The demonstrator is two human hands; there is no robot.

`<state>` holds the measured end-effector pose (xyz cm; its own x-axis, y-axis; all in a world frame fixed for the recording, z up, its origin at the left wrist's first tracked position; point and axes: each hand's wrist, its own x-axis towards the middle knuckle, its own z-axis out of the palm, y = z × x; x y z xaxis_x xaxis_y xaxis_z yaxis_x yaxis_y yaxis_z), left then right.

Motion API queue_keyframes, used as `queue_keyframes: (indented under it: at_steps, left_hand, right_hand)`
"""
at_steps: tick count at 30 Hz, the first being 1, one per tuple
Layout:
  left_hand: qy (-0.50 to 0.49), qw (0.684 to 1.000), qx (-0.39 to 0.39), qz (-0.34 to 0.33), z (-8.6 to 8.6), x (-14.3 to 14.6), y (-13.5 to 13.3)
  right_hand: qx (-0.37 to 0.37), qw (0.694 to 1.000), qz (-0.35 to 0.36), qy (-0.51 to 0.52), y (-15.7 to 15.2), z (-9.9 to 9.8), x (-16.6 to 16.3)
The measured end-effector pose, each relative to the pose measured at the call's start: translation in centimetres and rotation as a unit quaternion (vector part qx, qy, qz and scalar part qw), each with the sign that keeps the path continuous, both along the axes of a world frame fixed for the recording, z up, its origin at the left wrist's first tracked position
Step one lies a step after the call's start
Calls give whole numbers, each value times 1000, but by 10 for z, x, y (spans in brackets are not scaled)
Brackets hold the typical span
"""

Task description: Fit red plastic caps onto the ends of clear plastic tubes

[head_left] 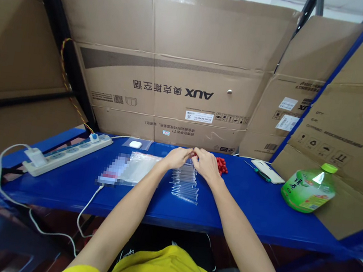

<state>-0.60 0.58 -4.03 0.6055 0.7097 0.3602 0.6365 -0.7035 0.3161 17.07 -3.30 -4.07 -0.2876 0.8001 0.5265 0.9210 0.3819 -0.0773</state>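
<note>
My left hand (177, 157) and my right hand (206, 164) meet fingertip to fingertip at the far end of a row of clear plastic tubes (185, 184) lying on the blue table (259, 210). Both hands pinch something small and red between them; I cannot make out exactly what. A small heap of red caps (221, 165) lies just right of my right hand. Clear plastic bags (138, 168) lie flat to the left of the tubes.
A white power strip (67, 154) with cables runs along the left. A small white case (135, 144) sits at the back. A white flat device (267, 171) and a green drink bottle (309, 189) lie on the right. Cardboard boxes (184, 64) wall the back.
</note>
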Motion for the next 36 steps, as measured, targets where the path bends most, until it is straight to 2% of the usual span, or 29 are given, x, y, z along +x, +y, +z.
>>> queue_keyframes:
  at_steps: [5,10,13,19,27,36]
  left_hand:
    - [-16,1000,18,12,4,2,-5]
    - [-61,996,71,8,10,-1,-11]
    - [-63,994,93,19,12,-3,-13]
    - [-34,995,89,0,11,-2,-15]
    - [-1,996,84,-21,8,-2,-11]
    - [-2,996,80,-49,10,-1,-9]
  right_hand:
    - [7,998,34,49,2,2,7]
    - [19,986,84,145,4,2,15]
    - [8,982,101,162,4,2,18]
    - [-23,988,69,137,2,2,17]
    - [23,995,48,82,1,1,13]
    - [23,998,26,51,-1,0,4]
